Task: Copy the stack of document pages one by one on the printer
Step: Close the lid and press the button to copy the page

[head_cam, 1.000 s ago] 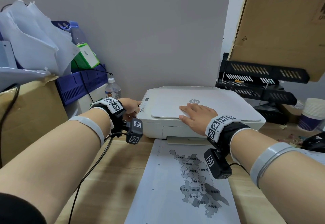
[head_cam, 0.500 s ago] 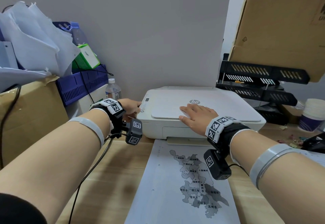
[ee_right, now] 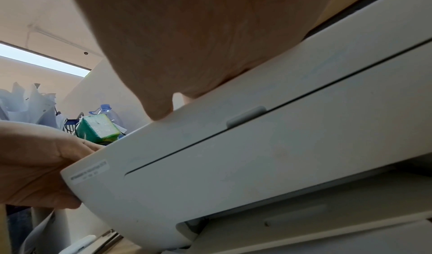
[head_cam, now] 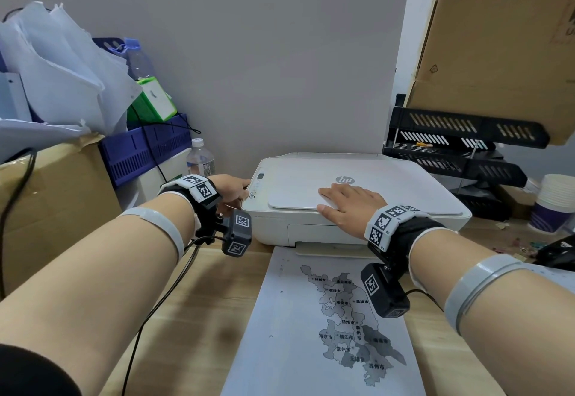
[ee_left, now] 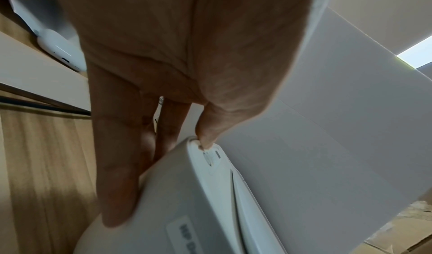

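Item 1. Printer (head_cam: pixel 351 199): white flatbed unit, centre of the head view, standing on the worktop (head_cam: pixel 193 318) against the wall; scanner lid shut.

Item 2. Right hand (head_cam: pixel 348 206): lies flat, fingers straight and spread, on the lid's front edge. Grips nothing. Likely pressing the lid down on a page during the scan; no page can be seen under it.

Item 3. Left hand (head_cam: pixel 231 188): at the printer's left side. In the left wrist view the thumb tip (ee_left: pixel 207 140) presses on the control strip while the long fingers (ee_left: pixel 114 165) wrap the side of the casing, probably to brace the press.

Item 4. Document page (head_cam: pixel 317 327): a printed map sheet, lower centre of the frame, flat on the worktop with its top edge at the printer's output slot. Whether it is an original or a copy cannot be told.
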